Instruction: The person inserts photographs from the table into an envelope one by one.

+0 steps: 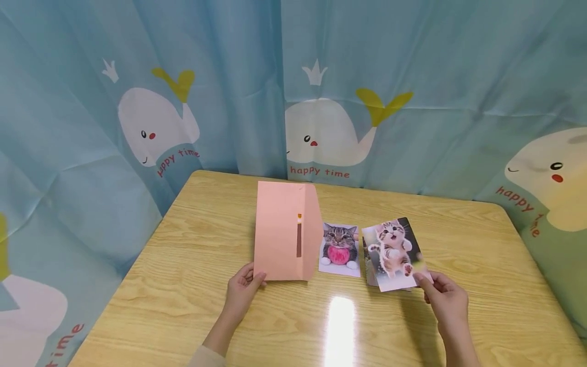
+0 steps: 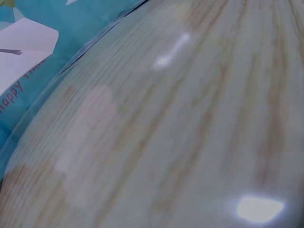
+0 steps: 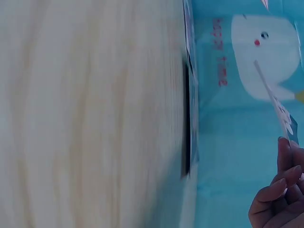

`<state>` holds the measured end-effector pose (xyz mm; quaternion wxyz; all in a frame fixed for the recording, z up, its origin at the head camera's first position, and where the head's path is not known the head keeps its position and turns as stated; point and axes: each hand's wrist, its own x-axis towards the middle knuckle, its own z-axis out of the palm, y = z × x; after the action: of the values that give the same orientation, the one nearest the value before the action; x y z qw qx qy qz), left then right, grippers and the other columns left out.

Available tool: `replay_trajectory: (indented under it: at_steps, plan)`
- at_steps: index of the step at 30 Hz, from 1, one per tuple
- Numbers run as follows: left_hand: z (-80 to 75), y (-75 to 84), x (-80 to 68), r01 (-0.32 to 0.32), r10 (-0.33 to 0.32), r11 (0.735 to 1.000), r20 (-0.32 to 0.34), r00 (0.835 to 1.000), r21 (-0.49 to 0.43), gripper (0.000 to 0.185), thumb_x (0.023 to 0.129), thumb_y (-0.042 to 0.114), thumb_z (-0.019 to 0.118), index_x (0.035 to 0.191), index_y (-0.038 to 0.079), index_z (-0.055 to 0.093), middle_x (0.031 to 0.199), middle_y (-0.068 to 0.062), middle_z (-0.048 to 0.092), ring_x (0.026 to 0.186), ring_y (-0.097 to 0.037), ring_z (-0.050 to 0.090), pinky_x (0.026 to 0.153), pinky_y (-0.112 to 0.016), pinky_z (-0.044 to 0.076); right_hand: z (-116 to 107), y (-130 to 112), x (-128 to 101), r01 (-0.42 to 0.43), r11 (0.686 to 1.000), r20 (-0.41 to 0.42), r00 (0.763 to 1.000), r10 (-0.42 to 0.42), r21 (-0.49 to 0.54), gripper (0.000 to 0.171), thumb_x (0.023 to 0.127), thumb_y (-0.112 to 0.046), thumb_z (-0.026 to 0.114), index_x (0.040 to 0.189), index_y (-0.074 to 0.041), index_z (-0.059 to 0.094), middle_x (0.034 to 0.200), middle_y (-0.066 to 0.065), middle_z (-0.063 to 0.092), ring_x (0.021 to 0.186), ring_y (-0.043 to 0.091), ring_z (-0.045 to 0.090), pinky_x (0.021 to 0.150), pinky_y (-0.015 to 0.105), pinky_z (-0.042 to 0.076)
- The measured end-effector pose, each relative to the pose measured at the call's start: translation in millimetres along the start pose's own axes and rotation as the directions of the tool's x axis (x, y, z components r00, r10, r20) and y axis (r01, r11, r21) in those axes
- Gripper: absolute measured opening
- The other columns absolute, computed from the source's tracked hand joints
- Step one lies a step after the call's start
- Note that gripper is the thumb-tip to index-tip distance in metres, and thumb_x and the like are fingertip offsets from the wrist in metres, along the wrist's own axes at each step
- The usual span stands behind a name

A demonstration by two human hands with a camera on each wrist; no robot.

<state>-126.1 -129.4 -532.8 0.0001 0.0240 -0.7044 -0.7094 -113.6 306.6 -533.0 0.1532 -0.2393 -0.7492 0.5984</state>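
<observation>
My left hand (image 1: 243, 290) grips a pink envelope (image 1: 277, 232) by its lower left corner, thumb on the near face. The envelope stands raised with its flap (image 1: 313, 234) unfolded to the right, and a narrow slit shows along the fold. Between thumb and fingers, my right hand (image 1: 447, 298) pinches a kitten photo card (image 1: 392, 250) by its lower right corner; the right wrist view shows that card (image 3: 282, 111) nearly edge-on. Beneath it, other cards (image 1: 372, 278) are mostly hidden. A tabby cat card with a pink heart (image 1: 339, 252) lies between envelope and kitten card.
Everything is over a wood-grain table (image 1: 183, 265) with rounded far corners. A blue curtain (image 1: 238, 102) printed with whales hangs right behind its back edge and along the sides. Lamp glare (image 1: 340, 326) shines on the table front.
</observation>
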Motion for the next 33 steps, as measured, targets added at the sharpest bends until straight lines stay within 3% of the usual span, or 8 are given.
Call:
replay_trajectory:
  at_steps: [3, 7, 13, 19, 25, 33]
  plan:
    - [-0.2, -0.4, -0.4, -0.007, 0.007, 1.000, 0.001, 1.000, -0.006, 0.032, 0.088, 0.015, 0.068, 0.115, -0.001, 0.060, 0.089, -0.003, 0.066, 0.073, -0.011, 0.064, 0.072, -0.020, 0.055, 8.7, -19.1, -16.5, 0.056, 0.998, 0.051, 0.997, -0.055, -0.022, 0.020, 0.083, -0.018, 0.075, 0.090, -0.001, 0.069, 0.060, -0.008, 0.063, 0.048, 0.005, 0.047, 0.042, 0.019, 0.040]
    - [0.1, 1.1, 0.4, -0.035, 0.034, 0.999, 0.015, 0.999, 0.007, 0.032, 0.089, 0.015, 0.067, 0.116, -0.001, 0.059, 0.089, -0.004, 0.066, 0.074, -0.011, 0.064, 0.073, -0.020, 0.056, 16.4, -41.4, -33.7, 0.109, 0.993, 0.054, 0.993, -0.107, -0.039, 0.018, 0.084, -0.015, 0.073, 0.092, 0.000, 0.069, 0.063, -0.010, 0.065, 0.053, 0.002, 0.052, 0.045, 0.018, 0.043]
    - [-0.5, 4.3, 2.1, -0.047, 0.047, 0.999, 0.019, 0.999, 0.008, 0.031, 0.089, 0.014, 0.066, 0.115, -0.002, 0.059, 0.088, -0.004, 0.066, 0.073, -0.010, 0.064, 0.072, -0.020, 0.056, 30.9, -66.0, -51.5, 0.156, 0.984, 0.069, 0.984, -0.162, 0.081, 0.004, 0.082, -0.004, 0.072, 0.085, -0.002, 0.070, 0.062, -0.008, 0.065, 0.052, 0.002, 0.052, 0.044, 0.016, 0.042]
    - [-1.2, 4.5, 3.0, -0.029, 0.029, 1.000, 0.028, 0.999, 0.005, 0.030, 0.089, 0.014, 0.067, 0.114, 0.000, 0.060, 0.089, -0.006, 0.066, 0.074, -0.011, 0.064, 0.072, -0.020, 0.055, 45.2, -100.8, -68.9, 0.084, 0.996, 0.109, 0.990, -0.088, 0.040, 0.003, 0.084, -0.003, 0.070, 0.081, -0.002, 0.068, 0.058, -0.007, 0.059, 0.052, 0.004, 0.047, 0.044, 0.017, 0.038]
    - [-1.0, 2.7, 2.2, -0.004, 0.004, 1.000, 0.029, 1.000, 0.004, 0.032, 0.088, 0.016, 0.068, 0.114, 0.000, 0.060, 0.091, -0.009, 0.066, 0.074, -0.012, 0.064, 0.073, -0.020, 0.055, 55.6, -109.8, -73.0, 0.090, 0.996, 0.177, 0.980, -0.094, 0.028, 0.014, 0.085, -0.006, 0.070, 0.087, 0.007, 0.065, 0.055, -0.004, 0.053, 0.050, 0.006, 0.043, 0.040, 0.021, 0.033]
    - [1.1, 2.7, -0.9, 0.005, -0.006, 1.000, 0.031, 0.999, 0.016, 0.033, 0.089, 0.018, 0.067, 0.115, 0.000, 0.059, 0.091, -0.007, 0.066, 0.075, -0.011, 0.064, 0.074, -0.020, 0.055, 66.9, -114.7, -77.3, 0.168, 0.982, 0.232, 0.962, -0.145, -0.083, 0.019, 0.086, -0.011, 0.070, 0.093, 0.007, 0.067, 0.058, -0.006, 0.054, 0.052, 0.004, 0.046, 0.045, 0.017, 0.041]
